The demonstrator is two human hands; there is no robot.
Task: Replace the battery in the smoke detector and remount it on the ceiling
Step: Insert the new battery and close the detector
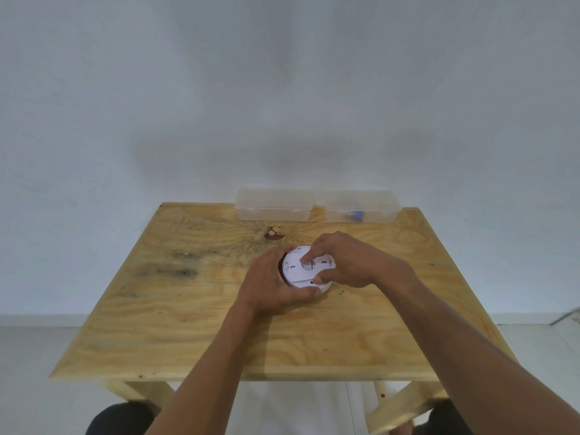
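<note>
A round white smoke detector [298,271] lies on the wooden table [194,324], back side up, near the table's middle. My left hand [273,284] wraps around its left and near rim. My right hand [354,262] covers its right side, with fingertips pressing on the flat back plate near the centre and the thumb at the near edge. No battery is visible; the hands hide part of the detector.
Two clear plastic boxes stand at the table's far edge against the white wall: the left box [274,205] looks empty, the right box [362,207] holds a small blue item [354,216]. A dark knot [274,233] marks the wood behind the detector.
</note>
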